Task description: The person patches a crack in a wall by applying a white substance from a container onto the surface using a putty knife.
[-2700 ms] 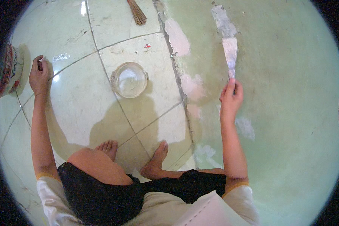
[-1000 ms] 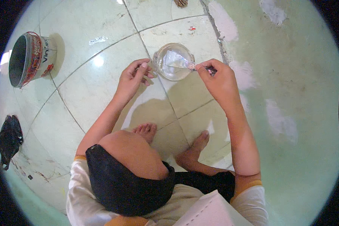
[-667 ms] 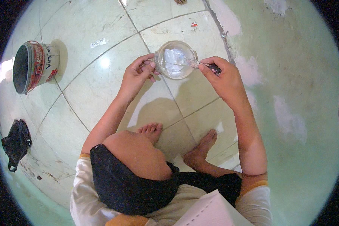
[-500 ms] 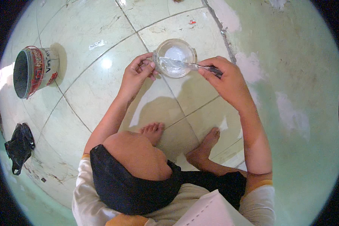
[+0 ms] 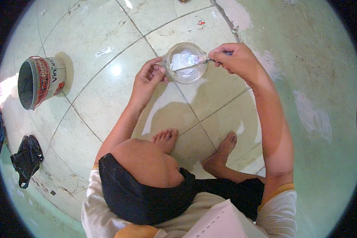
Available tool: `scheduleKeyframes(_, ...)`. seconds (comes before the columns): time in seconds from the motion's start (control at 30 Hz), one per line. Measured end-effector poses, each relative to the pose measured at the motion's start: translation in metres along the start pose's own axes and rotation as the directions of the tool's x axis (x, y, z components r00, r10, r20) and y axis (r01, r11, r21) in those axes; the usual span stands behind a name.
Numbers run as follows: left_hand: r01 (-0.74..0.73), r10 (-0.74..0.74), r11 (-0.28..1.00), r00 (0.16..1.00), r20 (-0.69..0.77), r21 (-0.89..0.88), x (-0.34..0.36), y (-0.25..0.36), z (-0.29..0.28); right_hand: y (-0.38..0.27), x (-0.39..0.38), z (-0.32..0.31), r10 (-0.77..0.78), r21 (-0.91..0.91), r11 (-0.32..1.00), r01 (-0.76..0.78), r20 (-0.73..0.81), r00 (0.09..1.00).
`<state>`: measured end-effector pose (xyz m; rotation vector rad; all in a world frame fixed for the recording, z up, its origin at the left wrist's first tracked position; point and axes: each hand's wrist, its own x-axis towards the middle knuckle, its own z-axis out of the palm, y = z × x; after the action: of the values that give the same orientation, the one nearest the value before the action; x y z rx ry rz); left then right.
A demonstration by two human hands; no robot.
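A round clear tub (image 5: 169,73) with white paste inside is held over the tiled floor, ahead of my feet. My left hand (image 5: 151,76) grips its left rim, thumb and fingers closed on it. In my right hand (image 5: 235,58) is a putty knife (image 5: 186,67), its dark handle wrapped by my fingers. The blade reaches leftward across the inside of the tub, lying over the paste. Some paste clings near the base of the blade. Part of the handle is hidden by my right hand.
A paint bucket (image 5: 47,81) lies at the left, its dark mouth facing left. Nearer stands a crumpled black plastic bag (image 5: 27,160). On the right, a green wall (image 5: 325,166) carries patches of white filler (image 5: 311,115). Smears and a small red scrap (image 5: 201,22) mark the tiles (image 5: 103,75).
My right hand has risen slightly and turned, so the putty knife now slants with its tip lower left in the tub. The view has shifted a little; my left hand keeps its hold.
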<state>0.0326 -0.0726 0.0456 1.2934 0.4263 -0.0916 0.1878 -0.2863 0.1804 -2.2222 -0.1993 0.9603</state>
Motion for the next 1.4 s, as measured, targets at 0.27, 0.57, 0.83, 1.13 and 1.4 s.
scheduleKeyframes(0.27,-0.052,0.053,0.999,0.998,0.028,-0.016,-0.002,0.005,0.003,0.021,-0.004,-0.012,0.128,0.292,0.945,-0.149,0.090,0.988)
scheduleKeyframes(0.57,-0.043,0.044,0.999,0.999,0.012,-0.005,-0.002,0.006,0.002,0.040,-0.006,-0.005,0.165,0.428,0.882,-0.199,0.117,0.979)
scheduleKeyframes(0.83,-0.039,0.039,0.999,0.998,0.054,-0.013,-0.003,0.008,0.003,0.052,-0.003,-0.013,0.160,0.391,0.898,-0.204,0.141,0.977)
scheduleKeyframes(1.13,-0.056,0.057,0.998,0.995,0.083,-0.015,-0.003,0.010,0.003,0.077,-0.007,-0.005,0.238,0.577,0.765,-0.287,0.161,0.958)
scheduleKeyframes(1.4,-0.018,0.017,0.999,0.999,0.042,0.027,-0.001,0.013,0.003,0.106,-0.028,-0.006,0.270,0.754,0.595,-0.279,0.140,0.953)
